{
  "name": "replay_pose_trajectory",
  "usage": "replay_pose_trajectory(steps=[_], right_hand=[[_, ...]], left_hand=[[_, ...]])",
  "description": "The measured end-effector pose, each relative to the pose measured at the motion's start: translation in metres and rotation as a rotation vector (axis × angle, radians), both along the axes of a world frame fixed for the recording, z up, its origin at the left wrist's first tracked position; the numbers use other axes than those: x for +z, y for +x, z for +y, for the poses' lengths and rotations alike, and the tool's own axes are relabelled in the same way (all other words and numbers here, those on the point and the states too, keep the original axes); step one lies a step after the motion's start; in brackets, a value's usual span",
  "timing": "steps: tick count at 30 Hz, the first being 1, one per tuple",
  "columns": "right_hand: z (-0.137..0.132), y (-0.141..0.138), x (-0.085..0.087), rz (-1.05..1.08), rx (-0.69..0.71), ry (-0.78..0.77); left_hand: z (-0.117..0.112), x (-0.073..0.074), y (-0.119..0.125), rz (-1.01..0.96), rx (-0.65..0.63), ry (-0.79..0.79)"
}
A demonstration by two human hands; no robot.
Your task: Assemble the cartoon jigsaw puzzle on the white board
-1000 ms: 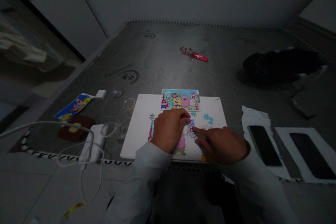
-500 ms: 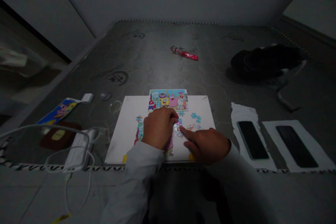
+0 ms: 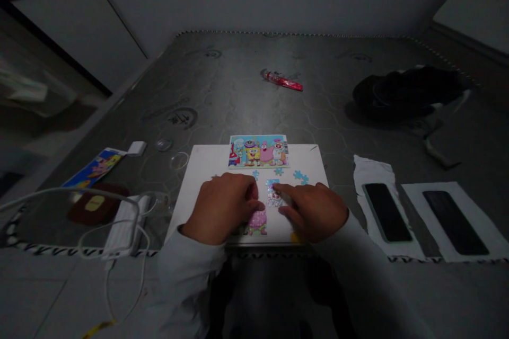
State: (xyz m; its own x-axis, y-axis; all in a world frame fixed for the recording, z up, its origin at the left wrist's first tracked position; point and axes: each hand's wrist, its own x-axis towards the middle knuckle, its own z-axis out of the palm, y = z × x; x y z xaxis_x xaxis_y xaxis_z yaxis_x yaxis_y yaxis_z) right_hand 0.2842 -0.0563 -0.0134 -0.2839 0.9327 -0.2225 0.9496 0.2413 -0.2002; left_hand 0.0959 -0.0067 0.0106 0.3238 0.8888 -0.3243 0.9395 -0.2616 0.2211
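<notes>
A white board (image 3: 199,161) lies on the dark mattress surface (image 3: 246,95), with a partly joined cartoon jigsaw (image 3: 258,220) on it. My left hand (image 3: 222,206) rests curled on the puzzle's left part, fingertips pressing beside the pink pieces. My right hand (image 3: 314,209) lies to the right, index finger stretched out and pressing a small piece (image 3: 273,194). A colourful reference picture (image 3: 258,151) sits at the board's far edge. Loose blue pieces (image 3: 300,175) lie just beyond my fingers.
Two dark phones (image 3: 387,212) (image 3: 455,221) lie on white paper at the right. A black bag (image 3: 405,92) sits far right, a red wrapper (image 3: 282,80) farther back. At the left are white cables (image 3: 107,222), a brown case (image 3: 95,205), a picture card (image 3: 93,168) and a white charger (image 3: 136,148).
My left hand has slid left and nearer, uncovering the pink part of the puzzle. My right index finger moved up onto a small piece. The view shifted slightly.
</notes>
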Motion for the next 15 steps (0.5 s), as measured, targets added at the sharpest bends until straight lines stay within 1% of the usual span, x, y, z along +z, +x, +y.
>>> replay_pose_trajectory(steps=[4, 7, 15], right_hand=[[0.004, -0.007, -0.005, -0.034, -0.036, 0.039], [0.006, -0.010, -0.007, -0.067, -0.034, 0.027], [0.009, -0.009, -0.012, -0.074, -0.043, 0.079]], left_hand=[[-0.001, -0.011, -0.003, -0.008, -0.043, -0.014], [-0.001, -0.015, -0.005, -0.004, -0.044, -0.023], [-0.005, -0.013, -0.008, -0.034, -0.047, -0.027]])
